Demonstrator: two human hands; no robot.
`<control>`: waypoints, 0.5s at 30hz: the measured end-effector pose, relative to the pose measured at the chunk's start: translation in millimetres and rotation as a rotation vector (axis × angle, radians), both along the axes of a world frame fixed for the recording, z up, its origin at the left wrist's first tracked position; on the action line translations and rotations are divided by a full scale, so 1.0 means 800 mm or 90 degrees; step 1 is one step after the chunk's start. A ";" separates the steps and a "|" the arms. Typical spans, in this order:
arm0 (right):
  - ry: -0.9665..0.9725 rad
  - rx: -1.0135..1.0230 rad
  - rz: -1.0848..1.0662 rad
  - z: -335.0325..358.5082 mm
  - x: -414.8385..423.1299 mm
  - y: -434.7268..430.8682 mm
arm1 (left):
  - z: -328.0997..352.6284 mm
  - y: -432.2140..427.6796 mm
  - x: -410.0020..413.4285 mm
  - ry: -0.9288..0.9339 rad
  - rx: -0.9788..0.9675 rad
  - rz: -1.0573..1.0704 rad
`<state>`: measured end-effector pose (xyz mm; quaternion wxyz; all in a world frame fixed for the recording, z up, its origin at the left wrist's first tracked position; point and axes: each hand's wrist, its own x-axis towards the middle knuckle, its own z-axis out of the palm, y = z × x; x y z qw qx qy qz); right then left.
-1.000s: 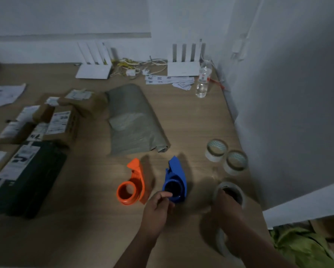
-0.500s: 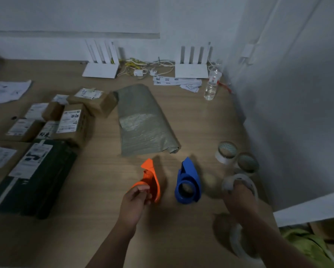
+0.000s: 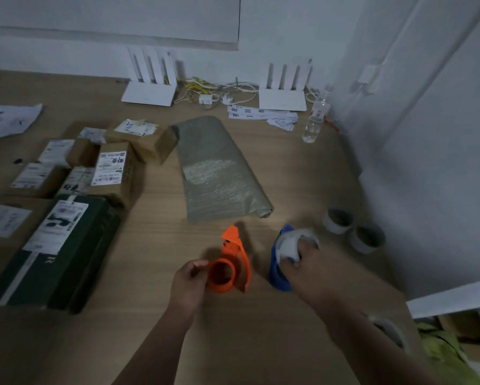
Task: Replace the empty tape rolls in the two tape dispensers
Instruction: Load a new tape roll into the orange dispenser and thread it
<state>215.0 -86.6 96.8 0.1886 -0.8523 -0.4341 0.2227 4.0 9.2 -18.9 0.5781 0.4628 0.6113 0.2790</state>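
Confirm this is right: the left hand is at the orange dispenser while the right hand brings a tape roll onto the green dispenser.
One thing is wrong: that dispenser is blue, not green. The head view shows the right hand holding the tape roll over the blue dispenser, while the left hand is at the orange dispenser.

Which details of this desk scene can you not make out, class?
Head view only:
- Blue dispenser: spool hidden by right hand and clear tape roll.
- Orange dispenser: near side covered by left hand.
- Box labels: print too small, dim.
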 end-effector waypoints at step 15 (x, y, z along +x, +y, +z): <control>0.306 0.139 0.058 -0.048 -0.060 0.020 | -0.023 0.020 0.009 0.275 -0.006 -0.220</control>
